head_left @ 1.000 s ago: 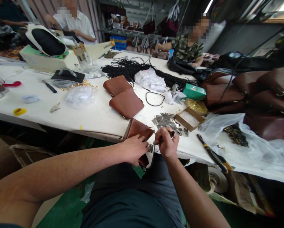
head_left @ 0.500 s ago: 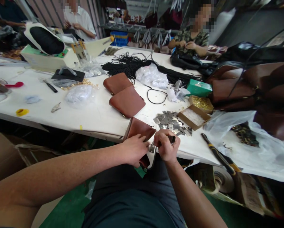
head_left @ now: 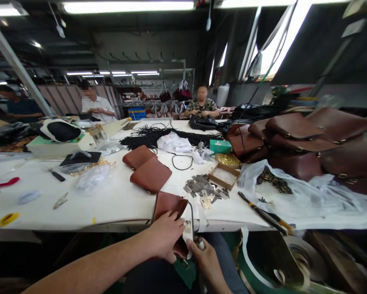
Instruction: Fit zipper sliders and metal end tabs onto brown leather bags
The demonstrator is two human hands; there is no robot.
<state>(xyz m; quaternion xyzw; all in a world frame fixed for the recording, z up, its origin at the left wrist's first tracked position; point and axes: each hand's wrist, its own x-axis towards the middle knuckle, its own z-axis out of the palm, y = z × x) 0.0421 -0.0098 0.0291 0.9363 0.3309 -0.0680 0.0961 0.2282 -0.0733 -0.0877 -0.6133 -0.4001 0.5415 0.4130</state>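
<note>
A small brown leather bag [head_left: 168, 203] hangs over the table's front edge toward my lap. My left hand [head_left: 166, 234] grips it, fingers laid across the leather. On the bag's pale inner side, bordered by a dark edge, a small metal plate [head_left: 187, 226] lies beside my left fingertips. Just below and right of that plate is my right hand [head_left: 208, 259], closed around a tool [head_left: 200, 243] with a silvery end showing; its kind is hidden. Behind the bag, loose metal plates [head_left: 202, 188] are heaped, and two more brown bags [head_left: 151, 174] overlap.
At right lie long-handled yellow-and-black pliers [head_left: 263, 212], a plastic sheet [head_left: 312, 192] and stacked brown bags [head_left: 294, 143]. A cardboard box [head_left: 224, 177] stands behind the plates. Black cords [head_left: 159, 134] spread across the table [head_left: 110, 204]. Two people sit beyond it.
My view has tipped upward, showing more of the room. My right hand has dropped from above the metal plate to below it, still closed on the tool. My left hand stays on the bag.
</note>
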